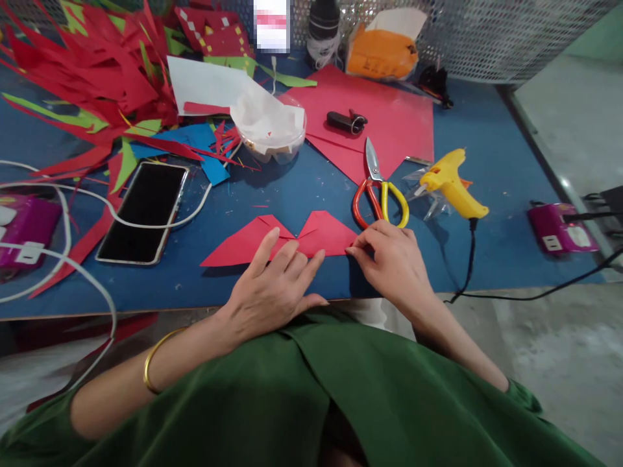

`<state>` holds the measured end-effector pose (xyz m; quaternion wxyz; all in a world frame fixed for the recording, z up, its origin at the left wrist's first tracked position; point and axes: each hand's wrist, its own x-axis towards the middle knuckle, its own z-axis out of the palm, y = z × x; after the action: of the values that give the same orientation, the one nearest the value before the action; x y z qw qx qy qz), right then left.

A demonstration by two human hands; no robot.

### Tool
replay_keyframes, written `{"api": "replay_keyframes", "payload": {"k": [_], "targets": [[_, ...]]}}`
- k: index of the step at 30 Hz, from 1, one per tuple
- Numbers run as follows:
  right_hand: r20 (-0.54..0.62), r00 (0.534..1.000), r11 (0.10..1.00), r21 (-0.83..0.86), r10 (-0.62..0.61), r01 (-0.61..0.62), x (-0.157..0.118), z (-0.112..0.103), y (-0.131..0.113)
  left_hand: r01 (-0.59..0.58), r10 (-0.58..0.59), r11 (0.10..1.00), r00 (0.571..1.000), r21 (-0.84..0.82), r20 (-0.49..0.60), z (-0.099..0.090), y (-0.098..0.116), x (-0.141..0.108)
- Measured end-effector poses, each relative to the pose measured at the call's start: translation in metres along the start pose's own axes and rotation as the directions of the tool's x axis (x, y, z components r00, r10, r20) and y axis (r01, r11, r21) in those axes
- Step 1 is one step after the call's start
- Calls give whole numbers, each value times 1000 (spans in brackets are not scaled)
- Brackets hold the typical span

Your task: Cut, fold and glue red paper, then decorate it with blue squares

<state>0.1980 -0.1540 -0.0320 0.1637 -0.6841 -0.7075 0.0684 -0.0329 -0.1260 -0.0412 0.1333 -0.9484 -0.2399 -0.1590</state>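
Near the front edge of the flat blue table (292,194) lies the folded, pointy red paper piece (233,243), which is likely very light, a bit stiff, and easy to bend or rip, so its flat middle and end points look best for a soft hold. The bare left hand (272,285) lies over its middle, fingers spread apart, and the bare right hand (396,263) seems to pinch its right tip between thumb and finger.

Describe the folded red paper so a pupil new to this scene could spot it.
On the blue table, look near the front edge, between the phone and the scissors. The folded red paper lies partly under the left hand, the right hand at one end. Unlike the big red sheet farther back, its far edge has two peaks with a notch between.
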Motion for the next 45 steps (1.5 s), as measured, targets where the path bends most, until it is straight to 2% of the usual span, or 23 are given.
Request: {"api": "replay_keyframes", "payload": {"k": [3,8,14,22,25,28,34,38,45], "targets": [[6,1000,997,70,-20,19,-2,-2,5,-43,43,997,999,60,12,0,1,1],[-8,996,963,255,-87,86,-7,-4,20,-26,25,999,999,28,23,1,1,1],[-107,991,952,284,-83,110,-9,1,25,-21,21,1000,1000,-4,23,2,0,2],[-63,998,949,313,-20,39,-7,-1,21,-26,25,999,999,27,26,1,0,3],[-28,999,958,287,32,-23,-6,-3,18,-26,25,999,999,35,30,2,0,2],[20,998,979,192,64,-67,-3,-6,14,-36,34,998,999,48,28,2,-1,2],[87,995,999,-21,50,-48,2,-10,7,-29,29,998,999,54,-12,1,0,4],[87,995,998,-49,43,-38,2,-10,5,-12,13,998,1000,70,-1,-3,0,6],[52,998,998,-52,28,-26,0,-8,7,-77,71,990,996,116,55,-2,4,11]]}}
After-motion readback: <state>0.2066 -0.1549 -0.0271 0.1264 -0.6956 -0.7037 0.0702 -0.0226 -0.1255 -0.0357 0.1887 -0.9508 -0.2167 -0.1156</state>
